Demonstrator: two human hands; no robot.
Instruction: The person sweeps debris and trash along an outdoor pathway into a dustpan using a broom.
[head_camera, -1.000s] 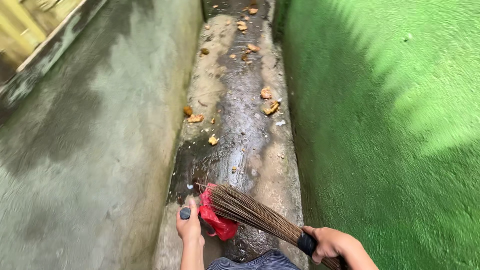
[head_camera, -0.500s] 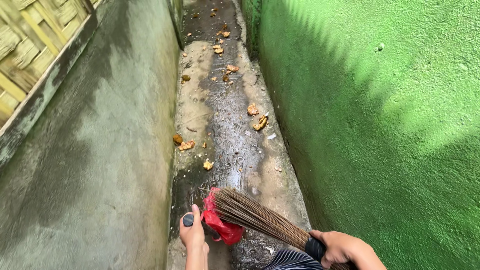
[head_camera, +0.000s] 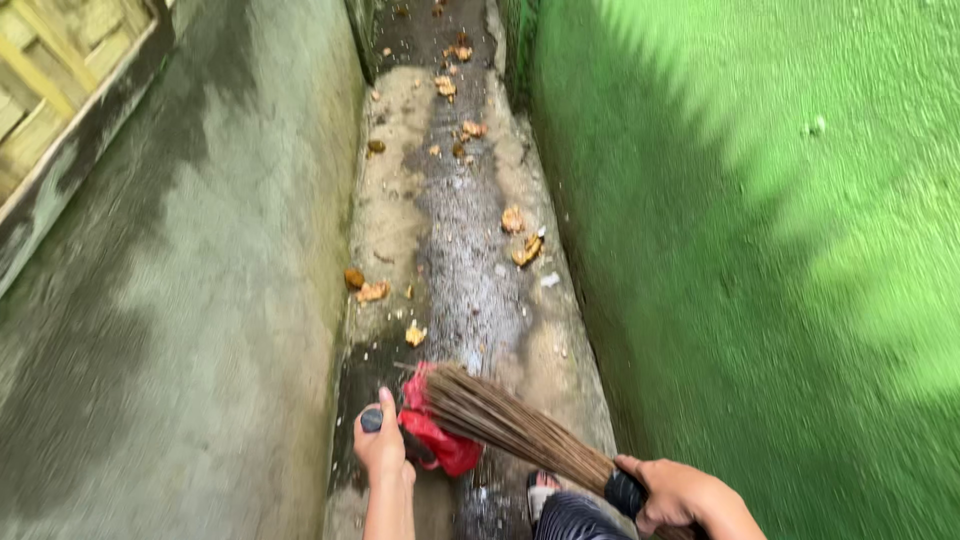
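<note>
Brown, thin, stiff plant ribs are bound into a stick broom (head_camera: 510, 425), which is gripped by the right hand (head_camera: 680, 495) at a black band near the bound end. The bristles fan out to the upper left and are pressed against a crumpled red plastic bag (head_camera: 435, 440) lying on the wet strip of a narrow concrete gutter (head_camera: 470, 260). The left hand (head_camera: 380, 445) is closed around a short black handle (head_camera: 371, 420), whose rounded end shows beside the thumb, just beside the bag. Orange-brown scraps of debris (head_camera: 513, 220) are scattered farther along the gutter, well apart from the broom. The gutter is bounded by a stained grey concrete wall (head_camera: 200, 300) on one side and a bright green rough-plastered wall (head_camera: 760, 250) on the other.
</note>
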